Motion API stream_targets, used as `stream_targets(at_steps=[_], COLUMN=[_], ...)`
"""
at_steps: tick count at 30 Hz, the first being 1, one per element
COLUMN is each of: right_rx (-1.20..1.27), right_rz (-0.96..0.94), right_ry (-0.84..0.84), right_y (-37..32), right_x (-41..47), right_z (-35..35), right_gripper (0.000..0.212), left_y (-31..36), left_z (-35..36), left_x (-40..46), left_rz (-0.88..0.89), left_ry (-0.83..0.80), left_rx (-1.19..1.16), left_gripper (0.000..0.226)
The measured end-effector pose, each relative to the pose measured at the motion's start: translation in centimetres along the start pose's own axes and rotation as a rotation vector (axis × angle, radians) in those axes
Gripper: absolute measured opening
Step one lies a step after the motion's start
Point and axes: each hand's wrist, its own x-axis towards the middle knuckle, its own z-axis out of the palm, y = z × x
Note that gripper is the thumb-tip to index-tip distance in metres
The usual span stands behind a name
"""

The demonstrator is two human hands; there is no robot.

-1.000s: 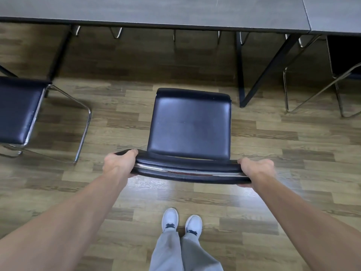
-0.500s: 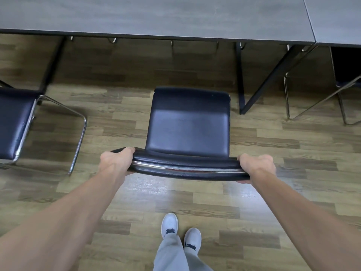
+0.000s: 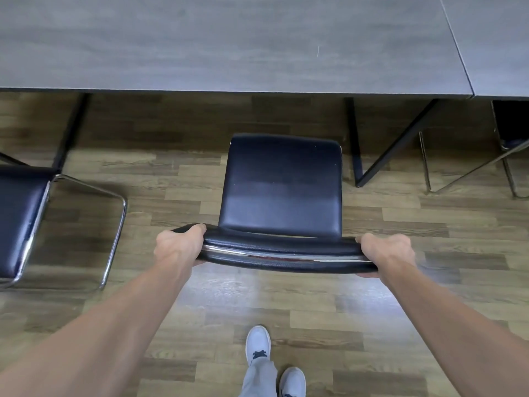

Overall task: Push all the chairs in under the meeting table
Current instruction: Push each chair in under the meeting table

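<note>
A black padded chair [image 3: 282, 184] stands in front of me, facing the grey meeting table [image 3: 223, 44]. My left hand [image 3: 179, 247] grips the left end of its curved backrest, and my right hand [image 3: 385, 250] grips the right end. The seat's front edge lies a short way before the table's near edge, not under it. A second black chair [image 3: 17, 222] with a chrome frame stands out from the table at the left. A third chair [image 3: 512, 133] at the far right sits partly under the adjoining tabletop.
Black table legs [image 3: 357, 147] come down just right of the chair's seat, and another leg [image 3: 71, 130] stands at the left. The floor is wood-look planks. My feet in white shoes [image 3: 257, 343] are behind the chair.
The chair and I have moved forward toward the table, whose top now fills more of the view. Both hands keep the same grip on the backrest.
</note>
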Motion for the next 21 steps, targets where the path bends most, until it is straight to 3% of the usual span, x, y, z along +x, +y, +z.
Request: stream_targets(at_steps=[21], right_rx=[0.019], right_rz=[0.054], right_ry=[0.037], right_y=[-7.4], right_x=[3.3], right_z=[1.3], right_gripper=[0.025], left_y=[8.4], left_z=[3.3], left_x=[3.6], left_rz=[0.031], left_ry=[-0.061], left_rx=[0.070], left_gripper=[0.047])
